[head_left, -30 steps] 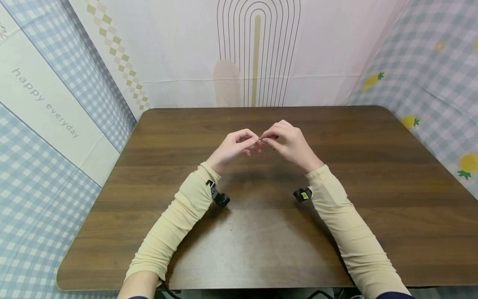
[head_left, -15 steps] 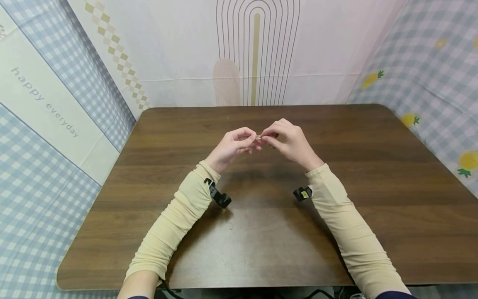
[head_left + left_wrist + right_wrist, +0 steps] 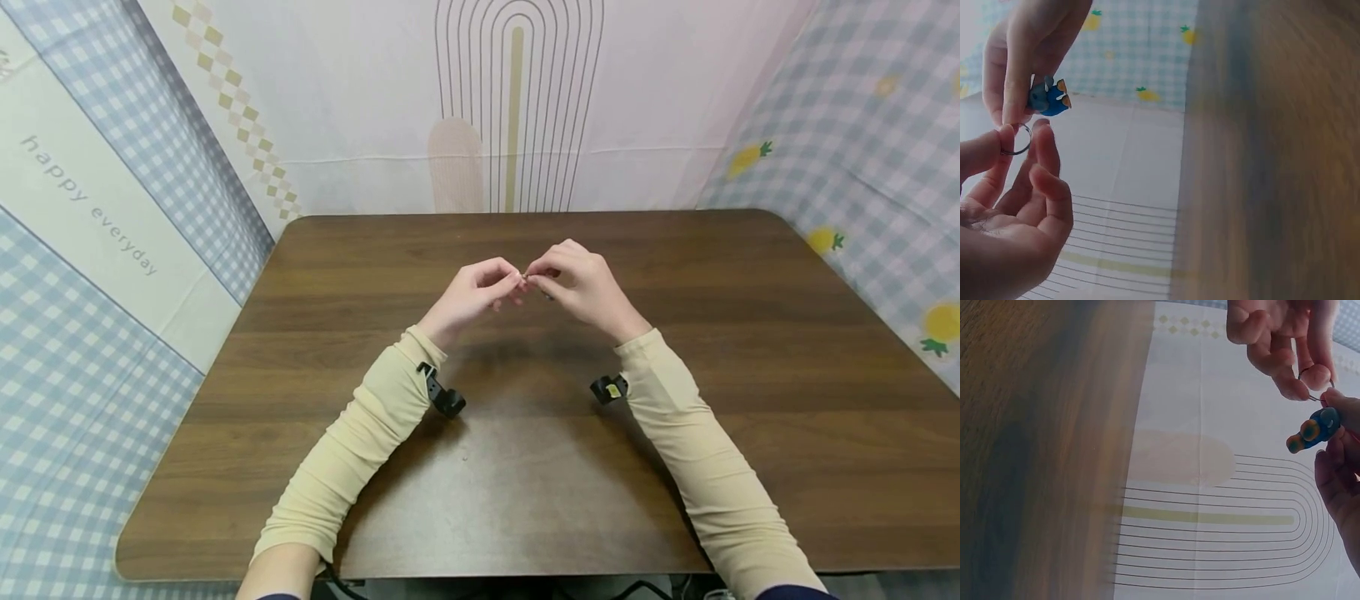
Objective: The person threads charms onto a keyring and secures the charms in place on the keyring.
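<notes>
Cream fabric sleeves (image 3: 371, 425) are being worn; beyond, a thin silver metal ring (image 3: 1030, 141) is being pinched, thumb against finger, by the bare left hand (image 3: 472, 296), and a small blue orange-footed figurine (image 3: 1051, 101) beside it by the bare right hand (image 3: 587, 287). Little contact is being relied on; through slippage, both could be dropped onto the brown wood-grain tabletop (image 3: 540, 500).

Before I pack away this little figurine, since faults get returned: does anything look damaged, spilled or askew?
Nothing stands out: the metal ring and blue figurine show no visible damage, though fingers hide parts of both. No spill shows on the wood-grain table.
</notes>
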Available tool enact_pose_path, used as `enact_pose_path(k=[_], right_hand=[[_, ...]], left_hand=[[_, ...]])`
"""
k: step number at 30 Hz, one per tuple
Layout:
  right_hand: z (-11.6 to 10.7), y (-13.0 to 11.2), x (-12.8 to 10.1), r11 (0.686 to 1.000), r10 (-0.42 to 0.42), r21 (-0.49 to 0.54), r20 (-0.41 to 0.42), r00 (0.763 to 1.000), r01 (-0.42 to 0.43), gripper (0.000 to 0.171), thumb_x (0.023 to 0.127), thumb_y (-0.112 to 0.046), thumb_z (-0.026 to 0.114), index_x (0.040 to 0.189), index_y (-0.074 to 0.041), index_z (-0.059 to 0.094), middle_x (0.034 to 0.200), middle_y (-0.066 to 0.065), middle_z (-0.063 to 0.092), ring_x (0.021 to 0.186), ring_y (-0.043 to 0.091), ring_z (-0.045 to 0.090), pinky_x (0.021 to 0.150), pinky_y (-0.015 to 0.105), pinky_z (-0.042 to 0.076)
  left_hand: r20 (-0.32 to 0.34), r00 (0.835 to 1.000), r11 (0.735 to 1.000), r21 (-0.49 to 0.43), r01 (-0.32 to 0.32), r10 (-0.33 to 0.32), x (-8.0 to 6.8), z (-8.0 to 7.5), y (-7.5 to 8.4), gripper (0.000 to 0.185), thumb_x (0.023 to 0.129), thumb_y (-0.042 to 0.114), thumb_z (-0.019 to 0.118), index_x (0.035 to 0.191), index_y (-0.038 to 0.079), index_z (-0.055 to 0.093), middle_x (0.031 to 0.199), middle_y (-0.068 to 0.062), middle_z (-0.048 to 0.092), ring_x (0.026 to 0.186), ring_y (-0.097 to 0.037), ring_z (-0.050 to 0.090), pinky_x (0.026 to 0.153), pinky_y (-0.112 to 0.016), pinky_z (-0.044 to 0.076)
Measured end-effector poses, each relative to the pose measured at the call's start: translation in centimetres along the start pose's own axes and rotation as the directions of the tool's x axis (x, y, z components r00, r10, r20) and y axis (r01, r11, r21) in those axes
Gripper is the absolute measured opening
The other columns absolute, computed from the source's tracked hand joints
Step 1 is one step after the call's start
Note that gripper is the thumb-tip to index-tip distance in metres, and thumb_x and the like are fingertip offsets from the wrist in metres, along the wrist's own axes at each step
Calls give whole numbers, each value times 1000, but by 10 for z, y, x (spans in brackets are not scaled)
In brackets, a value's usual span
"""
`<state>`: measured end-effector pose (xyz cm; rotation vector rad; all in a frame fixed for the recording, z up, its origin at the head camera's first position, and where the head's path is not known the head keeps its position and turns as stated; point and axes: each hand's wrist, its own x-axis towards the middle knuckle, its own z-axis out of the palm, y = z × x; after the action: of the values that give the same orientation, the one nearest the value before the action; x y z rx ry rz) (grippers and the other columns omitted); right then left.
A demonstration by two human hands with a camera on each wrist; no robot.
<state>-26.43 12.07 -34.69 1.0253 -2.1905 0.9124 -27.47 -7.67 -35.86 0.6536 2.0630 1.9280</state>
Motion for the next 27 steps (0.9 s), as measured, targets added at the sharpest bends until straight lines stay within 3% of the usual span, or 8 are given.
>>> enact_pose_path(k=[3, 7, 10, 15, 18, 22, 27], right_hand=[[-1, -1, -1, 1000, 11, 18, -5, 1000, -11, 9, 80, 1, 75, 87, -3, 71, 81, 8, 69, 80, 17, 56, 71, 35, 49], [-1, -1, 0, 999, 16, 29, -7, 1000, -16, 8, 81, 1, 75, 87, -3, 71, 81, 8, 69, 80, 16, 56, 72, 30, 47], [-1, 0, 0, 1000, 7, 19, -12, 1000, -7, 9, 80, 2, 75, 87, -3, 71, 80, 8, 69, 80, 17, 56, 71, 29, 46], [-1, 1, -1, 1000, -25, -11, 4, 1000, 25, 11, 78, 5, 75, 86, -1, 70, 79, 9, 68, 78, 20, 56, 69, 34, 49], [0, 0, -1, 999, -35, -20, 13, 999, 35, 10, 79, 4, 75, 86, -1, 70, 79, 9, 68, 78, 20, 56, 68, 36, 49], [0, -1, -1, 1000, -21, -4, 1, 1000, 21, 10, 80, 3, 75, 86, -2, 71, 80, 8, 68, 79, 18, 56, 69, 32, 48], [-1, -2, 0, 1000, -11, 17, -7, 1000, 11, 9, 80, 2, 75, 87, -3, 71, 81, 9, 69, 80, 17, 57, 72, 28, 47]], left_hand=[[20, 999, 991, -122, 52, -50, 0, 0, -1, 13, 99, 12, 53, 90, 12, 61, 90, 3, 65, 82, -11, 64, 66, -23, 44], [47, 996, 969, -232, 79, -70, 0, -1, -1, 19, 100, 9, 50, 87, 17, 61, 91, 6, 65, 84, -11, 64, 68, -23, 44], [38, 998, 982, -180, 60, -55, -1, -2, 0, 16, 100, 11, 51, 89, 16, 63, 92, 5, 68, 83, -12, 65, 65, -23, 44], [1, 1000, 999, 30, 27, -27, -1, -3, 1, 15, 98, 19, 57, 98, 7, 66, 94, -9, 70, 79, -11, 64, 58, -21, 42], [5, 999, 999, 39, 37, -37, -1, -2, 0, 16, 98, 18, 58, 100, 4, 65, 92, -6, 70, 78, -10, 63, 60, -20, 43], [15, 998, 994, -89, 67, -66, -1, -1, 0, 10, 98, 13, 56, 93, 9, 64, 88, 3, 71, 79, -10, 65, 64, -21, 46], [30, 996, 961, -263, 86, -81, -1, -2, -1, 19, 99, 7, 51, 86, 16, 62, 85, 5, 72, 77, -8, 65, 65, -21, 44]])
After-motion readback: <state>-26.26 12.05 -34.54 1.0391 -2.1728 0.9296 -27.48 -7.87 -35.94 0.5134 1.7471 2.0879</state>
